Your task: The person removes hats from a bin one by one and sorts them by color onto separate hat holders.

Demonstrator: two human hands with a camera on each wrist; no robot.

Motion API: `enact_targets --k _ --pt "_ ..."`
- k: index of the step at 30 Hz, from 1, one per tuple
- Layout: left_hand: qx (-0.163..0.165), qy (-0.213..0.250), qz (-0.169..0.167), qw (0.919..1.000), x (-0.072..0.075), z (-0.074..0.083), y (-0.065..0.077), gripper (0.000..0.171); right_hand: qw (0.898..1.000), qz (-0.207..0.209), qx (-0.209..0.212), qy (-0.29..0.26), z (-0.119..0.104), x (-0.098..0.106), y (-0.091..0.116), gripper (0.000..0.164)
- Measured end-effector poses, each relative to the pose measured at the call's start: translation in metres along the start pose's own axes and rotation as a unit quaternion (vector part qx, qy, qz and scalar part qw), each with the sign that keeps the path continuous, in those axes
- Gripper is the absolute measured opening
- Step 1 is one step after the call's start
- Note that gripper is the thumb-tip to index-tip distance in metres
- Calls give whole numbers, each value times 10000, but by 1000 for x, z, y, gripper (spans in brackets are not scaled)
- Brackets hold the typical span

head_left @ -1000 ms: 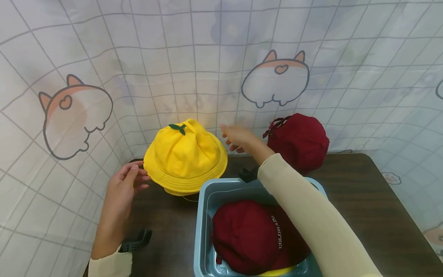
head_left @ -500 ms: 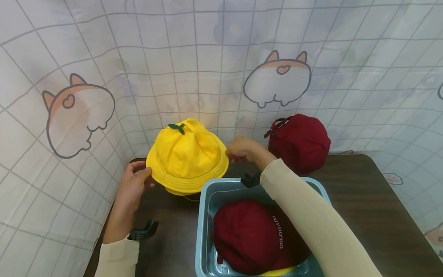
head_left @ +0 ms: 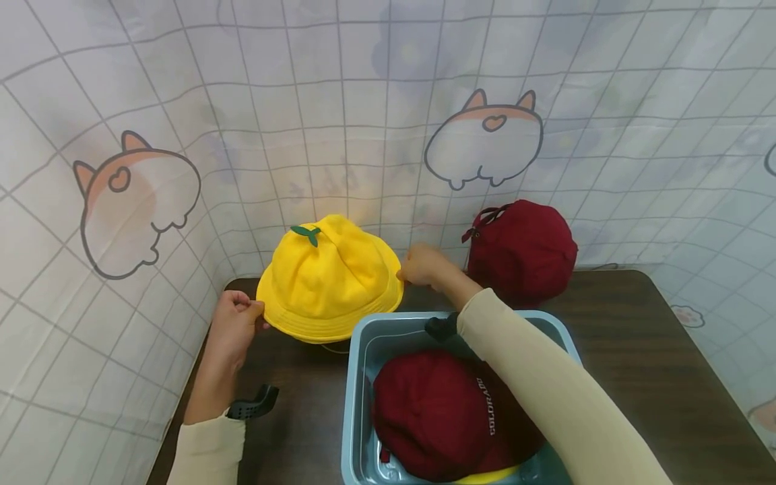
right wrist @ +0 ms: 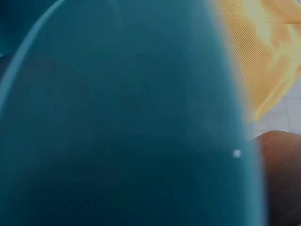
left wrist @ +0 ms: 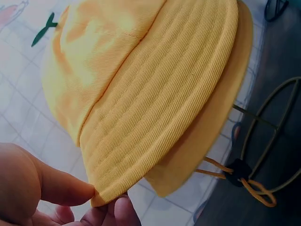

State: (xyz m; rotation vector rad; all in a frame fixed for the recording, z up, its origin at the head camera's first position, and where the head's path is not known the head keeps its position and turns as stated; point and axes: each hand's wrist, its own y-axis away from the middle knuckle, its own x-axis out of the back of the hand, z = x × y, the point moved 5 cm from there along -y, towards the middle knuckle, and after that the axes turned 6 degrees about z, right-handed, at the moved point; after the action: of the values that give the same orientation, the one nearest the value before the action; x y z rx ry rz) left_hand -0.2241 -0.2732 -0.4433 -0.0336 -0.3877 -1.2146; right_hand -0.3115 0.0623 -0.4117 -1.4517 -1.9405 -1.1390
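A yellow bucket hat (head_left: 327, 276) with a green sprout on its crown is at the back left of the table. My left hand (head_left: 233, 327) pinches the left end of its brim between thumb and fingers. On the opposite side, my right hand (head_left: 424, 265) grips the brim's right edge with curled fingers. The left wrist view shows a second yellow brim (left wrist: 207, 136) just beneath the first, with a cord toggle (left wrist: 238, 172) hanging below. Thin wire loops (left wrist: 277, 127) stand under the hats. The tub's wall covers most of the right wrist view.
A blue tub (head_left: 354, 404) stands in front, under my right forearm. Inside it lies a dark red cap (head_left: 430, 417) lettered COLORADO, with a bit of yellow (head_left: 488, 476) below. Another dark red hat (head_left: 524, 252) stands at the back, close to the patterned curtain (head_left: 364, 101).
My right hand has come down from beside the hat to its brim and taken hold. My left hand has closed in and pinched the left brim. The hat has tilted and shifted slightly down.
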Motion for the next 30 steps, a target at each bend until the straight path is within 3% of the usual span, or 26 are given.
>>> enact_targets --k 4,10,15,20,24,27,30 --pt "-114 -151 18 9998 -1 -4 -3 20 9994 155 91 305 1 -7 1 23" --pt "-296 -271 -56 9992 -6 -12 -11 18 9909 440 661 1086 -1 -19 1 34" --pt "-369 -422 -174 9983 -9 -18 -16 17 9880 428 772 1268 -4 -26 3 32" --pt "-411 -486 -279 9976 -11 -19 -18 15 9924 334 528 1064 -2 -27 1 29" --pt "-184 -654 -744 9949 -12 -19 -22 11 9986 96 241 462 4 -28 -2 36" --pt "39 -903 -1208 9886 -10 -14 -26 28 9996 -169 -59 -223 9 -28 -1 36" --pt "33 -1329 -1474 9801 -7 -2 -33 53 9971 -381 -188 -624 11 -26 3 25"
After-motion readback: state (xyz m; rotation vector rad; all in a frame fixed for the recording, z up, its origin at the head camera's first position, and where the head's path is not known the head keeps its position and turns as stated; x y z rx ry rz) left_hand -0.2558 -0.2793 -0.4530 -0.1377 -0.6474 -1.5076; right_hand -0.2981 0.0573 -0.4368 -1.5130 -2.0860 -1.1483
